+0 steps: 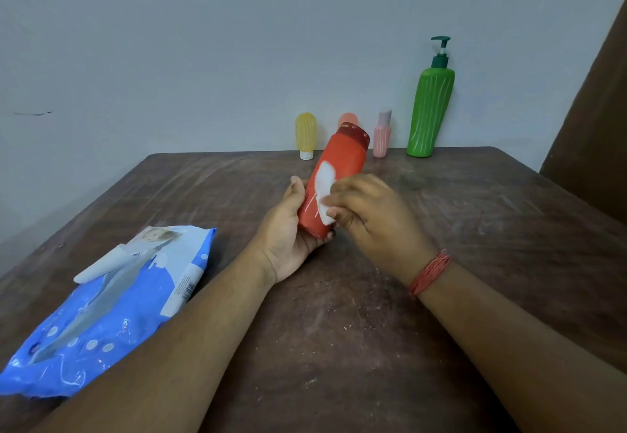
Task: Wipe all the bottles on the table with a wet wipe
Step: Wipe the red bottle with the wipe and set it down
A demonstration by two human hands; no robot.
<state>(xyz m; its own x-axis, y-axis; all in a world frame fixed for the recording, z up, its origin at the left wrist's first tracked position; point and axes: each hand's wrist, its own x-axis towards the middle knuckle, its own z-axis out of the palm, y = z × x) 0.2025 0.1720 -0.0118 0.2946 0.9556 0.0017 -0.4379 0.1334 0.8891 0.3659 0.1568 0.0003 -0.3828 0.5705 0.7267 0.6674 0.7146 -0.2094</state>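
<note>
Head view: tall red-orange plastic bottle with a darker red perforated cap (334, 174) is held above the middle of the dark brown scuffed wooden table (373, 314). Its long axis is tilted, base toward the person, cap pointing up, away and slightly right toward the far edge. Left hand (288, 232) grips the bottle's lower part from the left side, fingers curled under the base. Right hand (366, 208) is clenched on a small white wet wipe (325, 191), pressing it flat to the bottle's front face. Red thread band (429, 273) on the right wrist. Blue plastic wet-wipe pack (112, 300) lies near the left edge, flap open. Along the far edge stand a yellow tube bottle (305, 135), a peach tube (347, 119) mostly hidden behind the red cap, a pink bottle (382, 135), and a tall green pump bottle (429, 110) nearest the far right corner.
</note>
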